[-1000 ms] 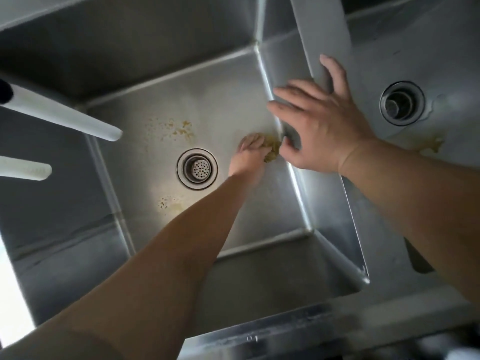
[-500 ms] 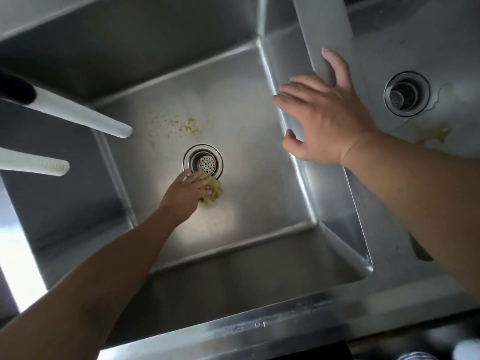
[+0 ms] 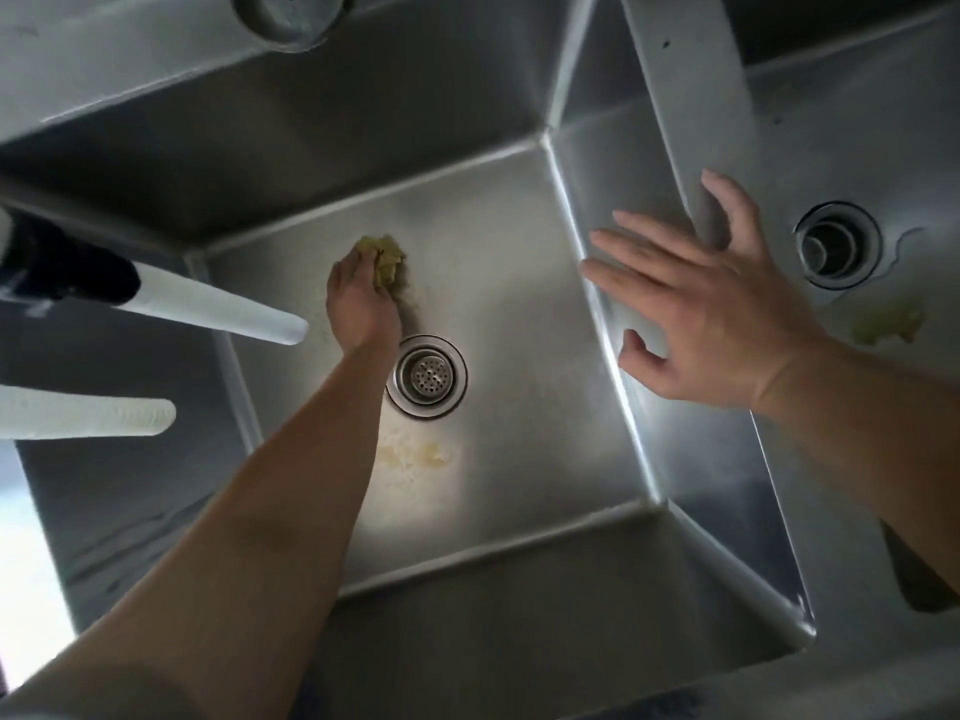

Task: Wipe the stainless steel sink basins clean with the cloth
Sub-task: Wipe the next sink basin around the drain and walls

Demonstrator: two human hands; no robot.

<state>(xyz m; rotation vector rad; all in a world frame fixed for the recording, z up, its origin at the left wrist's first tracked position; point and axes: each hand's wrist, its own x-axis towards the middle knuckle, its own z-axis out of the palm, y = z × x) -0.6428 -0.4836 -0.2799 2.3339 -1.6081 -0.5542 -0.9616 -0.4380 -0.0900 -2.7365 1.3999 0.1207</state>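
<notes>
Brushed stainless steel fills the view: a deep square left sink basin (image 3: 519,283) with a round perforated drain strainer (image 3: 427,376) in its floor. Just beyond that strainer the left hand (image 3: 361,296) is clenched round a crumpled yellowish cloth (image 3: 385,257), pressing it onto the basin floor near the back wall. The right hand (image 3: 711,309) lies flat with fingers spread on the steel divider wall (image 3: 675,111) to the right of the strainer, grasping nothing.

A pale yellow smear (image 3: 415,454) sits on the floor just nearer than the strainer, under the forearm, and could easily be missed. Loosened grit could be pushed into the strainer holes and clog them rather than be lifted out. The cloth looks small and already soiled, so it may spread residue instead of clearing it.

Left of the strainer, two white tubular spouts (image 3: 218,304) reach over the basin and could catch the arm on a wide stroke. Right of the divider, a second basin (image 3: 883,148) holds an open drain (image 3: 837,245) and another yellowish stain (image 3: 888,319), not yet wiped.
</notes>
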